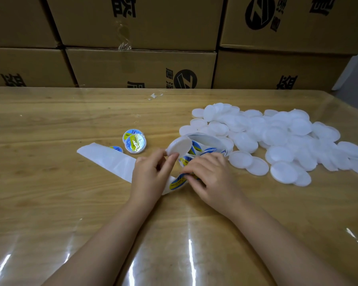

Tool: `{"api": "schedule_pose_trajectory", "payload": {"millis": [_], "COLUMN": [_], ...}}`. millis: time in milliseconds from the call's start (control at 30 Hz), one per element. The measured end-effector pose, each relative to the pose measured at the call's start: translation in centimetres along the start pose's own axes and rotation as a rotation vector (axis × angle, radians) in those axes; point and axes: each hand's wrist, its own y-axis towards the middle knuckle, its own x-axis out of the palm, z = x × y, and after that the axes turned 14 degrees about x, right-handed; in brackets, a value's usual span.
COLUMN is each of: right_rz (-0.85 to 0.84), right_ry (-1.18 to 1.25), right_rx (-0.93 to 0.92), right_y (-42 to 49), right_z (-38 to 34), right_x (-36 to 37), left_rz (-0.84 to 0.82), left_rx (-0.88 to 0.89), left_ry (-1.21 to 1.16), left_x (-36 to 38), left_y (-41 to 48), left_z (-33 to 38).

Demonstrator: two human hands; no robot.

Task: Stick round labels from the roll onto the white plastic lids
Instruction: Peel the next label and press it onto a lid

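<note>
My left hand (151,172) pinches a plain white lid (179,146) between thumb and fingertips, holding it tilted above the table. My right hand (210,178) has its fingertips on a blue and yellow round label (177,182) on the white backing strip (108,158), at the label's right edge. The label roll (207,145) lies just behind my hands, its strip running out to the left. Two labelled lids (135,141) lie stacked left of the roll. A big heap of plain white lids (277,137) lies to the right.
The wooden table (50,124) is covered with a clear shiny film. Stacked cardboard boxes (141,67) form a wall along its far edge. A scrap of torn paper (155,96) lies near the back.
</note>
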Motion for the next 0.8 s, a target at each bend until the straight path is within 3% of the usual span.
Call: {"api": "schedule_pose_trajectory", "payload": {"millis": [433, 800], "right_rz": [-0.086, -0.091], "right_ry": [0.265, 0.365], "right_rx": [-0.030, -0.023], "right_y": [-0.3, -0.4], "right_z": [-2.1, -2.4], "right_x": [-0.1, -0.2], "left_rz": [-0.030, -0.056], "left_rx": [0.082, 0.039], "left_ry": [-0.066, -0.074], "left_x": [-0.2, -0.1], "left_y": [0.3, 0.2], "left_z": [0.8, 0.3]}}
